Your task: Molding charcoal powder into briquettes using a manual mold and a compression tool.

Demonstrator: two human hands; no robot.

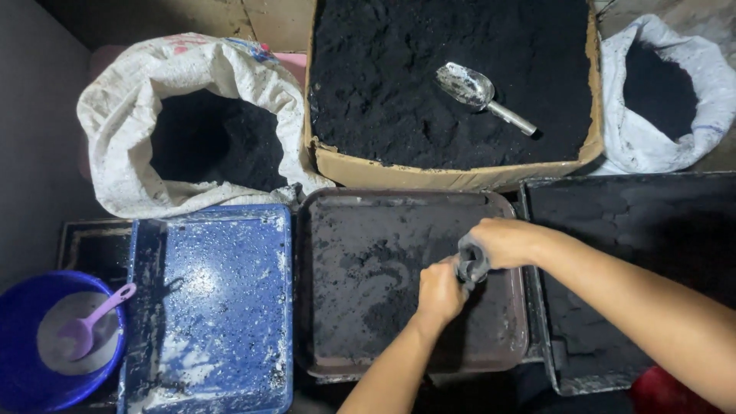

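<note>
Both grips closed on dark cylinder (471,262), long axis upright, over brown tray (337,230).

Two bare forearms, entering from 5 and 6 o'clock. No sleeves, gloves, rings, watch or bracelets visible up to the frame edge. Left hand (439,293) smaller in view, on a slim forearm; right hand (506,241) on a broader forearm running off at 4 o'clock. Dark powder dusting fingers (479,230) and knuckles of both hands. Nothing else of the body seen.
</note>
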